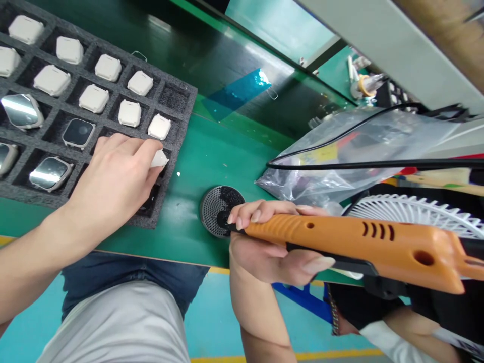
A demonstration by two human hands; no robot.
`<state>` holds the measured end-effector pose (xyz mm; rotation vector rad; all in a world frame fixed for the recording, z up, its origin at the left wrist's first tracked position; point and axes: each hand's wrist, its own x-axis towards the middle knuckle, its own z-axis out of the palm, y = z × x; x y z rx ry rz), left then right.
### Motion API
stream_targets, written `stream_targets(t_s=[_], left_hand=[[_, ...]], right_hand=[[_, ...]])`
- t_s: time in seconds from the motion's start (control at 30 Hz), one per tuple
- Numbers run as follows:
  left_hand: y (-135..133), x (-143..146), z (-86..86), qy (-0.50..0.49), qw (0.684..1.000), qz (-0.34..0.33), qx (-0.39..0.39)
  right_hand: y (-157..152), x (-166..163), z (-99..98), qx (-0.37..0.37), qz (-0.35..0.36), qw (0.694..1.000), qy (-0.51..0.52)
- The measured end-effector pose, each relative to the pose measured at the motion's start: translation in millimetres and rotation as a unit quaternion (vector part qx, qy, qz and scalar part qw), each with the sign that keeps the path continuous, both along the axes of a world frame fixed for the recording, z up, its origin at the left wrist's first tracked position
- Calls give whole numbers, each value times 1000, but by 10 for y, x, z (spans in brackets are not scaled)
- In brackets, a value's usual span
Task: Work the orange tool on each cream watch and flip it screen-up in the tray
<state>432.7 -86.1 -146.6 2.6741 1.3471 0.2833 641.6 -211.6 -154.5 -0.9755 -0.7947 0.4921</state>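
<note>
The left hand [121, 174] reaches over a dark gray foam tray [186, 113], thumb and fingers pinching a small white piece [159, 159] at a pocket near the tray's right edge. The fingers cover much of that piece, so it is hard to tell whether it touches the foam. The tray lies on a green worktop [189, 201]. Other pockets hold white square casings [94, 98] with rounded corners, and several watch bodies with glossy screens [51, 174], each in its own pocket; the pocket at the far right corner is empty.

The right hand [257, 257] is wrapped around an orange handheld tool [333, 234], fingers over the top and thumb underneath. The tool lies roughly level across the view, its black end toward a round perforated disc [209, 212] mottled with black; the fingertips overlap the disc's right side in this view.

Beyond the hands, a blue transparent film [238, 96] lies on a dark glossy surface. To the right are a clear plastic bag [336, 176], black cables [363, 165] and a white slatted guard [408, 209].
</note>
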Motion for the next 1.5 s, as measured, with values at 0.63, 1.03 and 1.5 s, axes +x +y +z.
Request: stream_targets(t_s=[0.63, 1.03, 1.5], left_hand=[[-1105, 68, -438, -187, 955, -228, -4], [-1064, 54, -482, -209, 948, -242, -3], [-1051, 66, -473, -191, 951, -245, 3]], right_hand=[[-377, -244, 413, -103, -11, 994, -40], [-493, -213, 156, -124, 42, 986, -103], [-614, 181, -66, -146, 207, 961, -113]])
